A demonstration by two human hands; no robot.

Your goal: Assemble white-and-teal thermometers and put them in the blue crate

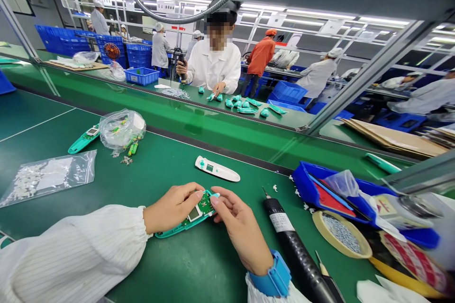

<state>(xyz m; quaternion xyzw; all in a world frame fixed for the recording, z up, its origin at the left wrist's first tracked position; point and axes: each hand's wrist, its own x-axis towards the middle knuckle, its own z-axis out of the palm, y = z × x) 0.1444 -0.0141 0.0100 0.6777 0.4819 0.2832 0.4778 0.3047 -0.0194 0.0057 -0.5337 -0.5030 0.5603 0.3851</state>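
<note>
Left hand: our left hand (172,207) holds the teal-cased circuit board (199,213), its fingers (194,193) closed over the board's far edge.
Right hand: our right hand (241,232), with a blue wristband (270,275), grips the board's right end between its fingers (218,201), leaving no gap.
Board: tilted in our grip, just above the bench (199,267), near its front edge, and roughly central.
Right of our hands: a black electric screwdriver (295,246) lies beside a ring of tan tape holding small screws (341,236), and a blue tray (330,194) sits behind them.
Ahead: a white handheld device (216,169) lies face up.
Left: a clear bag of white parts (48,177) lies near the front corner, and a loose teal casing (84,139) touches another clear bag (122,129).
Across the bench: a co-worker (213,61) works among teal pieces (245,105).
</note>
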